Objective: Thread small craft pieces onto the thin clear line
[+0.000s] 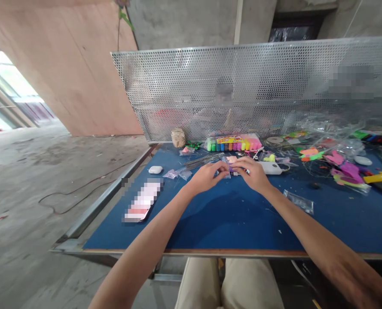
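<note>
Above the blue table, both hands meet around a small clear plastic bag with something purple in it. My left hand pinches the bag's left side, its fingers closed. From the right, my right hand has its fingers bent together on the bag's other edge. A pinkish piece shows just behind the fingertips. Close beyond my right hand lies a white power strip. Two small bags with purple contents rest left of my left hand.
Near the left edge are a white earbud case and a blurred phone. Colored clay packs and a stone stand before a perforated metal panel. Clay pieces and an empty clear bag lie right.
</note>
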A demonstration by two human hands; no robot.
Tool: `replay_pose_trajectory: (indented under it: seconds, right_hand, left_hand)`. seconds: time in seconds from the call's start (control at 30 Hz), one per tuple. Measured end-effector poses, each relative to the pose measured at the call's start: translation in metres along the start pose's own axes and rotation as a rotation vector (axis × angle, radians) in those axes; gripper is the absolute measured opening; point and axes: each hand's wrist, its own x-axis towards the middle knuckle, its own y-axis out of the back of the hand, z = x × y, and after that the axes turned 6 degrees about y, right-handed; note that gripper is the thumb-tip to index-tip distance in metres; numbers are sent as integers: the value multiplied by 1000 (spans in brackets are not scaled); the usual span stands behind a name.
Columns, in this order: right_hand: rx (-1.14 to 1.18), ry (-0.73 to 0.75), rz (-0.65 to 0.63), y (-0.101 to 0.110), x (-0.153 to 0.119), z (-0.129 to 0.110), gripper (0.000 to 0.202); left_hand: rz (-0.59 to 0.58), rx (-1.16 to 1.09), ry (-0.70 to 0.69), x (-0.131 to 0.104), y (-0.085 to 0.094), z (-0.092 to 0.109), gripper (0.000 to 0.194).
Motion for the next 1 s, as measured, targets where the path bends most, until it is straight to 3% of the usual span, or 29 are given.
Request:
replay_pose_trajectory:
  seconds: [0.2,0.4,0.57,0.77,0.9,1.0]
  right_hand:
    - [69,-162,66,1,2,-9,24]
    - [290,-318,-106,1,6,-11,29]
    - [405,-360,-163,-2,5,-8,26]
    - [636,-375,-199,-5,5,-17,29]
    - [897,-603,-160,-8,3,-15,32]
    - [937,-725,-131,-8,2,-8,33]
  left_hand:
    - [184,82,78,2,-1,-6,25]
    - [322,169,104,1,1,-7,26]
    - [273,122,97,2,2,-6,26]
    - [216,-185,78,4,3,-9,31]
    - [325,-330,185,5,5,-16,37]
    - [275,-366,192,5,6,-21,37]
